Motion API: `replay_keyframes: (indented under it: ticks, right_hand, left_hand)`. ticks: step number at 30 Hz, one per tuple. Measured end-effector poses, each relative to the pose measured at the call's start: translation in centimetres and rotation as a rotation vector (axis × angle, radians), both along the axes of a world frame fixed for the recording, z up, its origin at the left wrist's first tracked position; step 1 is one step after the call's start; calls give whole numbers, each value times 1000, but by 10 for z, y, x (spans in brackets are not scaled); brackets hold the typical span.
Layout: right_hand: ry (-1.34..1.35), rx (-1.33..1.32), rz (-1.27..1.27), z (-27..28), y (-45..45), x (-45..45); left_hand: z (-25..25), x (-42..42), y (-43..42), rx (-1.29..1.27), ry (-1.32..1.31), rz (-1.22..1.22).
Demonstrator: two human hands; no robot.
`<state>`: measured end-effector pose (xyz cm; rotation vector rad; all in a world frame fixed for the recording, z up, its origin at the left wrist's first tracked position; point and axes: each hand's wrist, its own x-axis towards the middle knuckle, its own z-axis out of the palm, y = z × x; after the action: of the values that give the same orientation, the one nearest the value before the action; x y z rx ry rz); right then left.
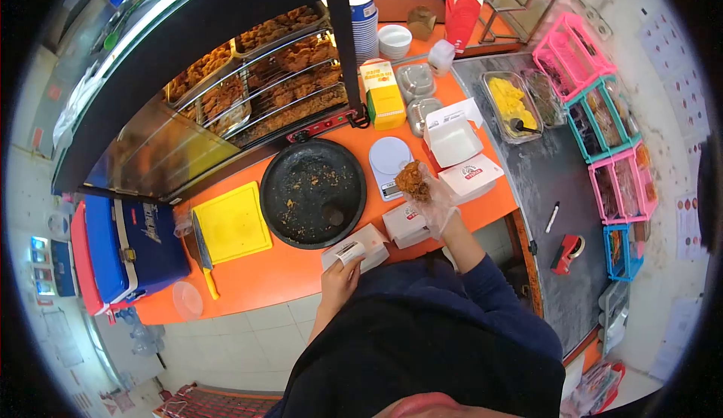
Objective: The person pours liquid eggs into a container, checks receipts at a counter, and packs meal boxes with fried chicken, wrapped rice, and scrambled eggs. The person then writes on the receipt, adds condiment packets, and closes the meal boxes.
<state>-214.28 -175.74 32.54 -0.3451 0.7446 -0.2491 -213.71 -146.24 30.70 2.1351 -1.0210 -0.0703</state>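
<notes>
My right hand [434, 209], in a clear plastic glove, grips a piece of fried chicken [412, 180] over the orange counter. Its fingers are closed around the lower part of the piece. At the counter's front edge, my left hand [340, 281] is bare and pinches the side of a white takeaway box [358, 248]. Another white box [406, 224] sits just right of it, below the chicken. An open takeaway box [453, 136] and a further box [471, 178] lie to the right. Behind the chicken is a small kitchen scale [389, 158].
A round black tray [313, 192] with crumbs sits left of centre. Beside it, a knife [202, 248] rests along a yellow cutting board [232, 224]. A heated display case [256, 71] of fried chicken stands behind. A grey side table [553, 184] holds a tape dispenser [566, 254].
</notes>
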Motion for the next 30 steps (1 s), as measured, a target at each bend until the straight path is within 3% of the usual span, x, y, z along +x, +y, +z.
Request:
replay_keyframes:
  ticks: [3,5,7,9,11,15,17,18,20,21,22,24,25,26,28,29,30]
  right_hand:
    - [-234,-157,-9,11,-32,-6]
    - [35,-400,-143,17,-61,3]
    - [152,-844,-136,-8,-105,12]
    - [490,-1247,211,-41,-162,14]
    - [791,-1937,302,-70,-189,16]
    - [866,-2543,261,-142,-230,10]
    - [833,-2675,199,-172,-241,1]
    - [802,-2687,218,-158,-230,11]
    - [1155,-1462,312,-123,-202,31]
    - [1145,-1472,333,-111,-183,38]
    - [1168,-1952,86,-100,-163,42]
    - [817,-2526,-238,-62,-126,74]
    - [500,-2602,-253,-39,-105,105]
    - [189,-2270,-97,-26,-74,137]
    - [-90,-2632,-28,53,11,212]
    - [-289,-2495,181,74,35,250]
    - [-505,-2535,50,84,57,288]
  left_hand:
    - [6,2,-4,-14,-43,-11]
    - [5,3,-3,7,-37,-5]
    - [7,8,-3,24,-36,17]
    - [11,13,-4,4,-55,27]
    - [8,16,-2,4,-53,64]
    - [16,26,3,26,-25,115]
    - [9,29,8,34,-1,159]
    - [7,31,11,52,19,167]
    - [4,34,15,44,24,206]
    - [2,36,16,31,22,221]
    - [1,37,17,35,28,239]
    - [-2,43,18,37,68,258]
    - [-2,47,17,41,67,265]
    - [-1,51,15,62,89,255]
    - [1,60,13,106,126,224]
    - [2,67,11,33,65,191]
    - [5,71,11,40,50,187]
